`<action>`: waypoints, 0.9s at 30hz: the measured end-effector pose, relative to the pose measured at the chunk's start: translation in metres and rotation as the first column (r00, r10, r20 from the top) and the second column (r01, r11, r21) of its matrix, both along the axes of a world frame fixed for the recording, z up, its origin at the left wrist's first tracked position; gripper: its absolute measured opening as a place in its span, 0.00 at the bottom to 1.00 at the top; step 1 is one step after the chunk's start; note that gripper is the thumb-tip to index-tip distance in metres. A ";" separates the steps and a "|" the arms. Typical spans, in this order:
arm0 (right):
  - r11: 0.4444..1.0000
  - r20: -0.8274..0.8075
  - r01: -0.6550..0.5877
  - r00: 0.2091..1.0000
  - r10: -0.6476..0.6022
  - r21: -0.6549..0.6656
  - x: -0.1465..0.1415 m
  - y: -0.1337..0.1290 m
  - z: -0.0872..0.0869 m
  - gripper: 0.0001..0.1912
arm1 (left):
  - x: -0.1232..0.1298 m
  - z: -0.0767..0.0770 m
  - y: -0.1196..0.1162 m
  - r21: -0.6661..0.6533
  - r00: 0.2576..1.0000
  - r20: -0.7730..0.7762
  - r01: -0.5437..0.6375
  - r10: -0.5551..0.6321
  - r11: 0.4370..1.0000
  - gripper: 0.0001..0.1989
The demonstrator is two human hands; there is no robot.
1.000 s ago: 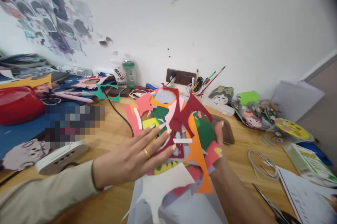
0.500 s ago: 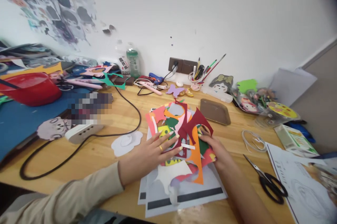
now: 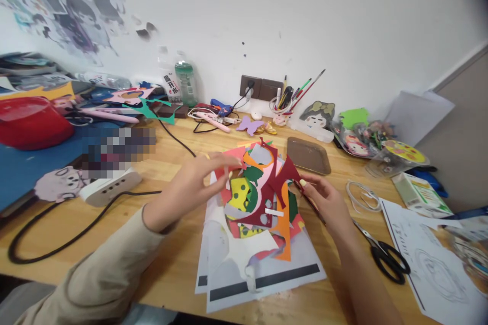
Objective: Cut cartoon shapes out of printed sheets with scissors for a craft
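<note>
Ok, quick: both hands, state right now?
Left hand: fingertips at the paper pile, upper left; grip unclear.
Right hand: apparently pinching the edge of dark red paper.

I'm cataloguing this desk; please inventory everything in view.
Paper scraps: many, multicoloured, centre
Sheets: two visible, white, beneath scraps
Scissors: one, black-handled, right
Drawing: one, white, lower right
Cable coil: one, white, right
Tray: one, brown, behind scraps
Butterfly: one, purple, behind scraps
Pen holder: one, pale, by wall
Standing bottles: two, clear and green, by wall
Container: one, red, left
Power strip: one, white, left
Other clutter: uncountable, mixed, both sides
Left hand: one, beige-sleeved, scraps' left
Right hand: one, pale-nailed, scraps' right
</note>
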State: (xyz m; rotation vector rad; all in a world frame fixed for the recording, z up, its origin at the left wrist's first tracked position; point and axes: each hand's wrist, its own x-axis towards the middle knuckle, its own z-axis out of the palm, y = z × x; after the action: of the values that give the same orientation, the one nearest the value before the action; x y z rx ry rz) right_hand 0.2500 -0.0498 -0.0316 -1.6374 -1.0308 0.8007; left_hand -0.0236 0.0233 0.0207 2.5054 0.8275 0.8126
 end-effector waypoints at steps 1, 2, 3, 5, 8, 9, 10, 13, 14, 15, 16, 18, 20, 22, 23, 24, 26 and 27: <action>1.000 0.032 0.012 0.999 -0.012 0.009 -0.001 0.001 -0.001 0.16 | 0.004 -0.001 0.005 0.043 0.996 0.029 -0.084 0.083 0.996 0.13; 1.000 0.065 0.023 0.998 -0.024 0.021 -0.002 0.003 -0.001 0.17 | 0.008 -0.004 0.010 0.093 0.987 0.050 -0.160 0.156 0.983 0.15; 0.999 0.095 0.026 0.995 -0.029 0.032 -0.003 0.005 -0.001 0.18 | 0.012 -0.008 0.014 0.119 0.978 0.067 -0.204 0.197 0.972 0.18; 0.999 0.139 0.006 0.990 -0.011 0.036 -0.005 0.010 0.002 0.18 | 0.018 -0.018 0.021 0.127 0.967 0.079 -0.251 0.243 0.960 0.25; 0.999 0.161 -0.045 0.986 0.041 0.017 -0.007 0.017 0.013 0.12 | 0.019 -0.033 0.027 0.088 0.950 0.097 -0.304 0.295 0.949 0.24; 0.999 0.159 -0.050 0.986 0.047 0.019 -0.007 0.018 0.016 0.11 | 0.018 -0.035 0.028 0.069 0.945 0.107 -0.316 0.308 0.946 0.21; 0.998 0.154 -0.048 0.987 0.043 0.029 -0.007 0.019 0.019 0.11 | 0.017 -0.037 0.029 0.049 0.940 0.120 -0.327 0.319 0.944 0.19; 0.995 0.108 0.000 0.994 -0.010 0.097 -0.005 0.019 0.021 0.11 | 0.014 -0.037 0.029 0.002 0.924 0.174 -0.348 0.342 0.938 0.11; 0.992 0.082 0.024 0.996 -0.034 0.126 -0.004 0.019 0.020 0.11 | 0.013 -0.036 0.029 -0.009 0.918 0.195 -0.350 0.344 0.937 0.09; 0.986 0.051 0.052 0.997 -0.060 0.156 -0.004 0.018 0.018 0.11 | 0.013 -0.035 0.029 -0.017 0.913 0.216 -0.351 0.346 0.936 0.07; 0.979 0.015 0.083 0.996 -0.087 0.188 -0.004 0.017 0.017 0.11 | 0.013 -0.034 0.028 -0.025 0.907 0.235 -0.352 0.348 0.936 0.07; 0.956 -0.073 0.154 0.987 -0.140 0.249 -0.004 0.014 0.015 0.11 | 0.014 -0.033 0.026 -0.042 0.897 0.268 -0.354 0.352 0.934 0.07; 0.931 -0.175 0.215 0.970 -0.169 0.294 -0.003 0.013 0.015 0.11 | 0.014 -0.032 0.024 -0.067 0.888 0.288 -0.355 0.359 0.933 0.07; 0.919 -0.273 0.232 0.951 -0.146 0.318 -0.002 0.011 0.019 0.13 | 0.013 -0.032 0.021 -0.096 0.878 0.302 -0.360 0.372 0.928 0.07; 0.921 -0.314 0.219 0.942 -0.115 0.321 -0.001 0.011 0.021 0.14 | 0.013 -0.032 0.021 -0.109 0.870 0.310 -0.368 0.384 0.923 0.08; 0.928 -0.348 0.194 0.934 -0.076 0.318 0.000 0.010 0.022 0.15 | 0.013 -0.032 0.020 -0.120 0.860 0.317 -0.381 0.399 0.917 0.08; 0.946 -0.392 0.127 0.920 0.000 0.298 0.000 0.009 0.024 0.17 | 0.012 -0.031 0.018 -0.136 0.840 0.330 -0.408 0.430 0.903 0.08; 0.954 -0.401 0.097 0.916 0.026 0.282 -0.001 0.008 0.024 0.17 | 0.011 -0.030 0.017 -0.144 0.832 0.335 -0.419 0.442 0.897 0.08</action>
State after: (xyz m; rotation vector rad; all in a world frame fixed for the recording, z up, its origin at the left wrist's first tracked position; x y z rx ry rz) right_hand 0.2493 -0.0419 -0.0072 -1.1685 -0.7801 0.8663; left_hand -0.0123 0.0404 -0.0095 2.0349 1.2780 1.3210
